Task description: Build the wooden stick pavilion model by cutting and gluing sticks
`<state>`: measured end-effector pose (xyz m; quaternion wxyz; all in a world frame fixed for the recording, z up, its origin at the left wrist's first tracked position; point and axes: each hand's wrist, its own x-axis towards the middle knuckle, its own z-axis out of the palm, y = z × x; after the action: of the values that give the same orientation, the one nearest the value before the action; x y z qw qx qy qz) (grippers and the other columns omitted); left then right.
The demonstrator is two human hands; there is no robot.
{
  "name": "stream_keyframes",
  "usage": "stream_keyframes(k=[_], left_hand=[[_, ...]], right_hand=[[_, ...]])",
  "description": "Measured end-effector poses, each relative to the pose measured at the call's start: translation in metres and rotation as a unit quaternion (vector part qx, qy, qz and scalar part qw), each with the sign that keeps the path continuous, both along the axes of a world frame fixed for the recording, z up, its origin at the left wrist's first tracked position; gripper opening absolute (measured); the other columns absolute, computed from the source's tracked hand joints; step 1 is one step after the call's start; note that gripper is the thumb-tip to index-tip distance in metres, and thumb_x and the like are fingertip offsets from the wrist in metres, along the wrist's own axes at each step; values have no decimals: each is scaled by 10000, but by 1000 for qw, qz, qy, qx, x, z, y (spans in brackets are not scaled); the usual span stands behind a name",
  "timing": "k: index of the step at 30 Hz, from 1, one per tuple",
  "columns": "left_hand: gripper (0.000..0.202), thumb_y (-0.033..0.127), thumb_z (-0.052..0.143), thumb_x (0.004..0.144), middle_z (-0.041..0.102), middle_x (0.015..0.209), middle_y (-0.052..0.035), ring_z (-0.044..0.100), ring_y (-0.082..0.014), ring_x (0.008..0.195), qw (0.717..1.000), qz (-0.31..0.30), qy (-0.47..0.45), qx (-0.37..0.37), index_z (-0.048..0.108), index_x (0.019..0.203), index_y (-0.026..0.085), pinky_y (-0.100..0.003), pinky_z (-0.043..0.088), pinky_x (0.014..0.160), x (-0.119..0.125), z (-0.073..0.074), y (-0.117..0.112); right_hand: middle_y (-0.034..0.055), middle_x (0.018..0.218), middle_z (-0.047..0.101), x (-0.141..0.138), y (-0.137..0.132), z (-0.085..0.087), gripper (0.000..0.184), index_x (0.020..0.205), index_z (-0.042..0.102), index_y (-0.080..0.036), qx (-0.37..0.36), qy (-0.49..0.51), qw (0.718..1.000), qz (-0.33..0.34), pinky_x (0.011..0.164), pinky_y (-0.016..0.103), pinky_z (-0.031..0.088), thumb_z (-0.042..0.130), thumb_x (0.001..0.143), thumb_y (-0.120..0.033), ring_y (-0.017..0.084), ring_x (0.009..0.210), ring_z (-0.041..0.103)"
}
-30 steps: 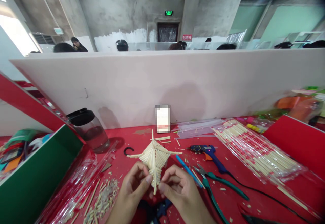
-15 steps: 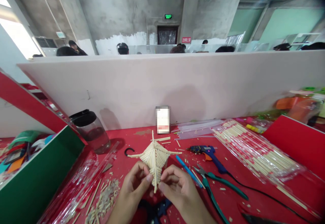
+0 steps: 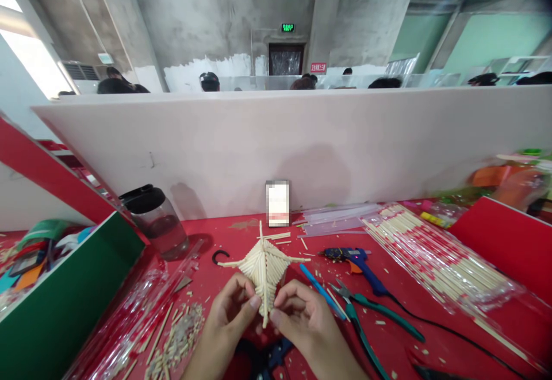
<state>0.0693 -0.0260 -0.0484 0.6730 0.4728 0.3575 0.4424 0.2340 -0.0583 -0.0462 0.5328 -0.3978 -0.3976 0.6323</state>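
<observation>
A four-pointed model of pale wooden sticks point(image 3: 264, 268) is held between my two hands, its near tip pointing toward me. My left hand point(image 3: 235, 308) pinches the near left side, thumb and fingers curled at the edge. On the near right side, my right hand point(image 3: 299, 314) grips with bent fingers. Just right of the model lie a blue pen-like stick point(image 3: 321, 289) and green-handled pliers point(image 3: 364, 317). Beyond those rests a blue hot glue gun point(image 3: 356, 262) with its cord. A black hook-shaped piece point(image 3: 219, 257) lies by the model's left tip. Beneath my hands is a dark blue tool, partly hidden.
Bagged wooden sticks point(image 3: 435, 259) lie at right, near a red panel point(image 3: 509, 248). A water bottle point(image 3: 157, 222) stands back left by a green box wall point(image 3: 77, 294). Stick offcuts point(image 3: 176, 337) are heaped front left. A pale partition point(image 3: 241, 150) closes the back.
The view shifts very slightly. Both hands keep their hold on the stick model, with no clear movement of it.
</observation>
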Motion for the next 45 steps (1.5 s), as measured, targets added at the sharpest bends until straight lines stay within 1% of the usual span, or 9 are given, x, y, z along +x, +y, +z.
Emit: stream_keyframes(k=[5,8,12,17,25,30,33,38,45], left_hand=[[420,495,829,824,617,690,37,568,-106,552,1000,2,3,-5,537,808,193,-211,490,537,0,4,-1],[405,488,811,842,623,708,26,573,-119,568,1000,-4,1,-4,531,817,197,-233,505,557,1,4,-2],[371,464,786,874,610,725,26,572,-121,592,1000,3,5,9,531,825,200,-232,494,573,1,3,-4],[420,463,838,818,601,736,37,565,-112,548,1000,-9,-14,-12,499,844,216,-229,483,533,2,6,-4],[418,446,841,826,587,721,50,545,-92,563,1000,-16,-22,-6,498,851,209,-203,476,539,1,6,-3],[427,445,849,816,584,706,57,539,-88,548,999,-18,-25,-10,495,848,209,-195,475,521,3,6,-2],[440,446,861,801,582,698,61,539,-84,537,999,-15,-26,-14,494,846,209,-188,467,515,4,7,-2],[448,452,863,799,577,687,64,546,-85,528,999,-18,-27,-16,489,833,208,-193,475,517,3,6,-2],[442,452,858,805,580,681,66,543,-80,520,999,-19,-28,-10,490,832,209,-183,468,507,4,3,-1]], right_hand=[[2,716,712,0,0,-7,395,826,633,-189,3,0,1000,-9,633,233,488,886,746,-481,146,646,676],[-4,712,702,0,2,-13,394,821,628,-188,6,2,1000,-11,615,226,474,890,738,-469,138,631,657],[-12,695,684,0,4,-16,390,817,616,-186,10,4,1000,-6,609,218,451,885,741,-458,126,624,628],[-41,672,636,3,5,-13,391,803,610,-183,5,-3,1000,1,589,201,414,894,732,-442,95,593,553],[-15,709,678,6,4,-7,387,844,623,-181,-12,-2,1000,25,652,240,473,865,775,-476,126,639,611],[-9,705,683,5,4,-6,398,842,627,-183,-17,-10,1000,23,647,246,478,865,767,-493,136,637,617],[-20,680,658,5,5,-5,420,820,622,-183,-19,-9,1000,16,622,239,454,876,742,-508,125,602,589],[-32,669,644,3,6,-4,423,805,611,-193,-32,-15,999,8,613,242,442,898,704,-487,120,581,579],[-40,655,639,3,8,-1,402,800,592,-193,-32,8,999,24,598,230,446,901,707,-433,113,580,566]])
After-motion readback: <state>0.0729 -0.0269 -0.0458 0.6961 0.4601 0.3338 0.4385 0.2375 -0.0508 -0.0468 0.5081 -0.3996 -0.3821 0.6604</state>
